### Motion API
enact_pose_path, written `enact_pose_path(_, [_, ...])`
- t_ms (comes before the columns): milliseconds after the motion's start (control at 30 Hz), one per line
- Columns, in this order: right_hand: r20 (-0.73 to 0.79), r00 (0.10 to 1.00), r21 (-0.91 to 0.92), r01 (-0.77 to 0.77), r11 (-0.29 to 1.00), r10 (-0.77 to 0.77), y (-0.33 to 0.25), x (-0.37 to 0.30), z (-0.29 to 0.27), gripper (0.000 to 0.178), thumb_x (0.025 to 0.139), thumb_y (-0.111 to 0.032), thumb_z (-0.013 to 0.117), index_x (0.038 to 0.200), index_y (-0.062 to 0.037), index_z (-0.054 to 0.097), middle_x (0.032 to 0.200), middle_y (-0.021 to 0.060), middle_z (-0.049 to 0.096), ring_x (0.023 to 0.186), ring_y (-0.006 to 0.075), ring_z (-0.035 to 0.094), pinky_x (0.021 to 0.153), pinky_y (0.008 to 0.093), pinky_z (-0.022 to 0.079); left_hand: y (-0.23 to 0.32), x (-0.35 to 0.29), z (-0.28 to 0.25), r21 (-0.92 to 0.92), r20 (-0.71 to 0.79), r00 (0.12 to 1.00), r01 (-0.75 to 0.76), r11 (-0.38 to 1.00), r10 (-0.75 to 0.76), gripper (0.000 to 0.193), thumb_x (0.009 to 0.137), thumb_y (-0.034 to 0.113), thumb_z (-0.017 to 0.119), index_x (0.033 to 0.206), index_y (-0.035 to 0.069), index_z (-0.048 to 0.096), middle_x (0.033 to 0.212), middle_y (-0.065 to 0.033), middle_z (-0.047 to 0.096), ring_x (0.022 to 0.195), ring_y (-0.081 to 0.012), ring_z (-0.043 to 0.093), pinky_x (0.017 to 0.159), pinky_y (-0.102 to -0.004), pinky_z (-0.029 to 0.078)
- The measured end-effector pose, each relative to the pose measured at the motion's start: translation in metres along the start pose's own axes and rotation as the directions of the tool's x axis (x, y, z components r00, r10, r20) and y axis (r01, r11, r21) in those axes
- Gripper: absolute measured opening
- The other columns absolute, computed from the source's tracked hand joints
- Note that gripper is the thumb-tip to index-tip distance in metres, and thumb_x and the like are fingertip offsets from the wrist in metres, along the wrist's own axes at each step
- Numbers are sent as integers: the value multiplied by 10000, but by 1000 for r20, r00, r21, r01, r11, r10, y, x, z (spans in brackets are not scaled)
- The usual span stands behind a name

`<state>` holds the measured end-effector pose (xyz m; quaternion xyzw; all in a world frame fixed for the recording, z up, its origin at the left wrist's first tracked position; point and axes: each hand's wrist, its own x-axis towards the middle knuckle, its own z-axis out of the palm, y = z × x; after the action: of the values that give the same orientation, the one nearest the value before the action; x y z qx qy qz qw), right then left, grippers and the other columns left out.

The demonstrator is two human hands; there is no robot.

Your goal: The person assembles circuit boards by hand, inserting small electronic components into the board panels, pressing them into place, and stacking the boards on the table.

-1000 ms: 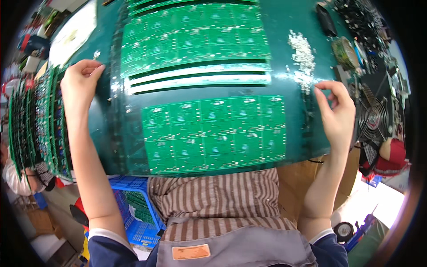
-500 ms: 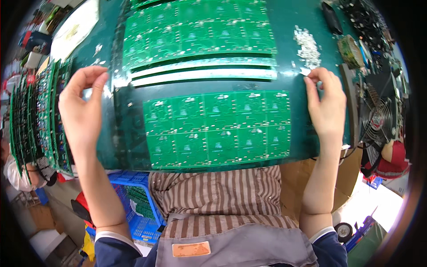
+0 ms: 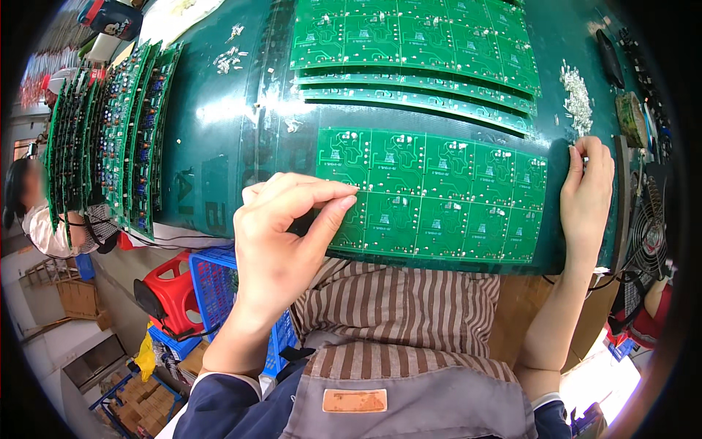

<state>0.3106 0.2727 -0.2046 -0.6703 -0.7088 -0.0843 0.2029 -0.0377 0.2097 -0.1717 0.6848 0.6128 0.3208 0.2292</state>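
A green circuit board panel [image 3: 446, 194], marked off into several repeated sections, lies flat near the table's front edge. Over its left part is my left hand [image 3: 274, 238], thumb and forefinger pinched together; anything between the tips is too small to make out. My right hand [image 3: 591, 194] is beyond the panel's right edge, fingers drawn together at the near end of a heap of tiny pale parts [image 3: 575, 99]. Whatever those fingertips hold is hidden. Behind the panel, more green boards [image 3: 417, 36] lie in an overlapping stack.
Populated circuit boards [image 3: 121, 139] stand upright in a row on the left. Small loose parts [image 3: 230, 60] are scattered on the green tabletop [image 3: 201, 150]. A dark fan [image 3: 649, 223] is at the right, a blue crate [image 3: 212, 285] and red stool [image 3: 175, 289] below the table.
My left hand has moved right, from beside the panel to over its left part. My right hand stays by the pale heap. The view has swung left, shifting the scene rightward.
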Motion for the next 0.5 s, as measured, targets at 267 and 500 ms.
enact_pose_path(267, [-44, 956, 150, -282, 948, 291, -1, -3, -4, 104, 1001, -120, 591, 1061, -36, 600, 894, 102, 660, 760, 208, 617, 727, 334, 501, -6, -3, 12, -65, -54, 996, 68, 996, -71, 75, 843, 54, 770, 915, 43, 752, 859, -64, 723, 714, -153, 672, 759, -284, 463])
enact_pose_path(500, [-45, 983, 240, -162, 957, 177, -4, -7, -15, 85, 970, -78, 633, 1018, -22, 674, 890, 63, 684, 756, 134, 590, 732, 278, 495, -5, -3, 16, -103, -91, 992, 76, 992, -86, 67, 838, 31, 769, 897, 27, 737, 850, -73, 723, 715, -158, 676, 746, -283, 486])
